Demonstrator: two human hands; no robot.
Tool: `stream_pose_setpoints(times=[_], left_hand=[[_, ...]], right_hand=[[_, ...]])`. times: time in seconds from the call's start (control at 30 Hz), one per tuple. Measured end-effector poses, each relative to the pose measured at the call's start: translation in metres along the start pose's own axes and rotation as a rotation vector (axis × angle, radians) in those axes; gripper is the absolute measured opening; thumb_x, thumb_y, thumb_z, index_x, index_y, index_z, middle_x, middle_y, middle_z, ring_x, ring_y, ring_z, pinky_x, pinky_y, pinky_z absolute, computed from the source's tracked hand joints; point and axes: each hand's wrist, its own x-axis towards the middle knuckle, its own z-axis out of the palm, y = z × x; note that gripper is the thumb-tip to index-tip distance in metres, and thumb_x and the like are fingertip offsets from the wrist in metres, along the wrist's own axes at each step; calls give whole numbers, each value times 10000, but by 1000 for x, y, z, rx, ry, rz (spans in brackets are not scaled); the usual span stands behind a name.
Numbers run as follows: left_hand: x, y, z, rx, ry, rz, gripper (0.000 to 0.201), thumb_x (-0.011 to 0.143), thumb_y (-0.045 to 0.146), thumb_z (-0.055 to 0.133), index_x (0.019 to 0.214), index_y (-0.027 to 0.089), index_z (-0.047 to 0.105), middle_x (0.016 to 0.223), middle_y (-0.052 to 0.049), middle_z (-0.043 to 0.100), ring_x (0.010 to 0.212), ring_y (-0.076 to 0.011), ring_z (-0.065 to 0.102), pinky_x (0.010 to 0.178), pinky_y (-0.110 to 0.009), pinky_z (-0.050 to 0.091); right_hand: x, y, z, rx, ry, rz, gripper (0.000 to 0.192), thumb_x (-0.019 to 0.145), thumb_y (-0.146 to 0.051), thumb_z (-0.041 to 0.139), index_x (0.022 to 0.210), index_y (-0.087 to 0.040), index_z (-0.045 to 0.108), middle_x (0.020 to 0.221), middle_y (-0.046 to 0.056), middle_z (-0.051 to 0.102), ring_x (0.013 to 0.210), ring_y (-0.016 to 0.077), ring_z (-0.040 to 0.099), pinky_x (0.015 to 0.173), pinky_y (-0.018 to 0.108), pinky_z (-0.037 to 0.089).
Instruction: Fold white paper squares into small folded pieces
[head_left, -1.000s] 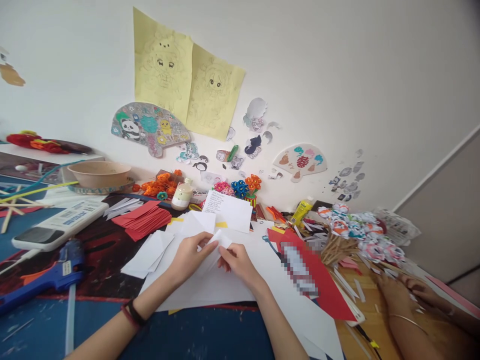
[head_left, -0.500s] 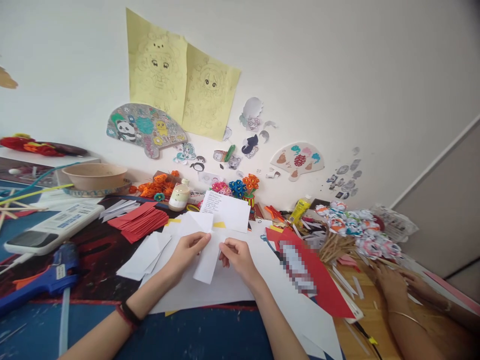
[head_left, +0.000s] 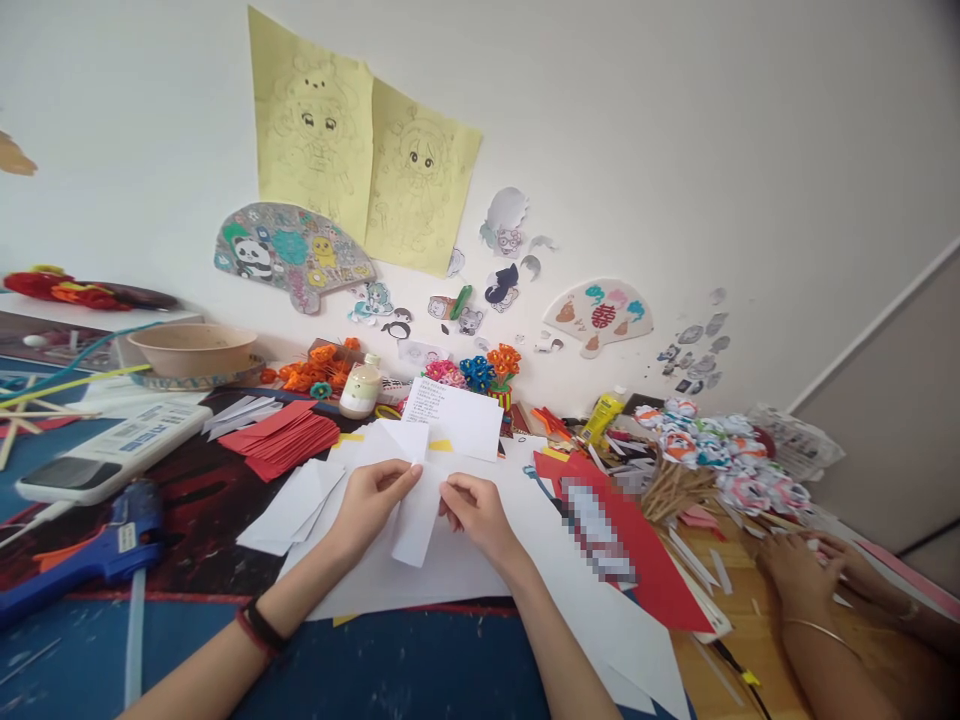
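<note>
A folded white sheet of paper (head_left: 417, 520) is held upright above larger white sheets (head_left: 360, 590). My left hand (head_left: 377, 500) pinches its upper left part between thumb and fingers. At its right edge, my right hand (head_left: 474, 508) is closed, thumb against curled fingers, gripping the paper there. Directly behind stand a white card with handwritten lines (head_left: 431, 400) and a blank white card (head_left: 476, 425). Several loose white paper pieces (head_left: 289, 508) lie to the left of my left hand.
Left are a stack of red paper strips (head_left: 281, 440), a blue glue gun (head_left: 112, 550) and a white power strip (head_left: 112, 455). A small bottle (head_left: 361, 388) and paper flowers (head_left: 504, 365) line the wall. Right, red paper (head_left: 637, 540) lies near another person's hands (head_left: 802, 570).
My hands stay almost in place on the folded paper. The view has shifted slightly, and the other person's hands at the right have moved a little.
</note>
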Motion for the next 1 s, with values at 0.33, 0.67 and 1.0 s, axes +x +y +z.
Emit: stream_pose_setpoints(times=[0.33, 0.67, 1.0], left_hand=[[-1, -1, 0, 41, 24, 23, 340, 786, 460, 532, 682, 149, 625, 668, -15, 613, 656, -159, 523, 591, -230, 399], [-2, 4, 0, 24, 46, 29, 306, 796, 419, 496, 617, 174, 537, 596, 19, 523, 596, -133, 457, 561, -218, 360], [-1, 3, 2, 67, 12, 38, 370, 823, 406, 449, 525, 191, 404, 515, 46, 404, 538, -120, 399, 544, -224, 316]], right_hand=[[-1, -4, 1, 1, 6, -26, 323, 844, -392, 496, 625, -163, 558, 573, -8, 535, 448, 84, 443, 449, 209, 376], [-3, -6, 1, 45, -13, -8, 311, 826, -354, 516, 583, -160, 538, 522, -18, 500, 412, 76, 416, 418, 207, 328], [-2, -4, 0, 87, 39, 20, 300, 786, -297, 543, 521, -161, 509, 451, -37, 452, 363, 66, 373, 354, 198, 248]])
